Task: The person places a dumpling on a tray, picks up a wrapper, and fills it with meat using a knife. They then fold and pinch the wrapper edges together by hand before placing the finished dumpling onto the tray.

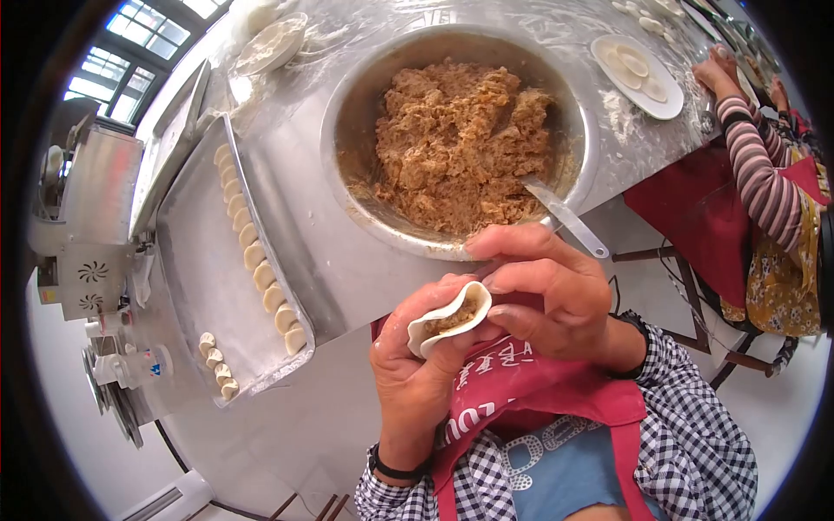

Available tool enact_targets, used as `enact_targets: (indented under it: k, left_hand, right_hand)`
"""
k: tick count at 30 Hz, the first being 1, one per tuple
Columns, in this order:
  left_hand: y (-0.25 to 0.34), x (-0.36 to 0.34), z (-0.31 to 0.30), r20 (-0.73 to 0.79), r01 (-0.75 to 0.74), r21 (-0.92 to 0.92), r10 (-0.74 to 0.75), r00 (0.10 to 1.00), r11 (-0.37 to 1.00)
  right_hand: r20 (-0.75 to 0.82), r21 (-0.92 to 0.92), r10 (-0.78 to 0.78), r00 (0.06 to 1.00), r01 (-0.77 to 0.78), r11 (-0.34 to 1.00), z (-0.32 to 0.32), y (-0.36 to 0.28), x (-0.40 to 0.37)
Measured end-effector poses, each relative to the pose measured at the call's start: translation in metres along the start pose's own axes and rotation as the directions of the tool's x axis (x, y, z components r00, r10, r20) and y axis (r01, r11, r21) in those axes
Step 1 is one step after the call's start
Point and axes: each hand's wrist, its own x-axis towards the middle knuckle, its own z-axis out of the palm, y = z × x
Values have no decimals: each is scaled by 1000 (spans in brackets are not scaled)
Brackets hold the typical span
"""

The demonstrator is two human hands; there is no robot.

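My left hand (410, 369) is curled around a partly folded dumpling (427, 333), holding it in front of the apron. Its round white wrapper gapes at the top, and brown filling shows inside. My right hand (556, 300) meets the wrapper's right edge with thumb and fingers closed in a pinch. Just beyond my hands stands a large steel bowl (334, 178) with a mound of brown minced filling (465, 143). A flat metal spatula (569, 219) leans in it, its handle over the near rim.
Left of the bowl, a metal tray (195, 260) holds a long row of dumplings (254, 254) and several more in its near corner. A white plate of wrappers (638, 74) lies right of the bowl. Another person in striped sleeves (756, 169) works at the right. A floury dish (271, 43) sits at the back.
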Motion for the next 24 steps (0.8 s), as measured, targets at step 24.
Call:
enact_targets:
  k: [24]
  left_hand:
    - [-18,3,6,-61,-183,226,201,978,957]
  right_hand:
    - [-98,88,-32,995,40,995,13,3,-8]
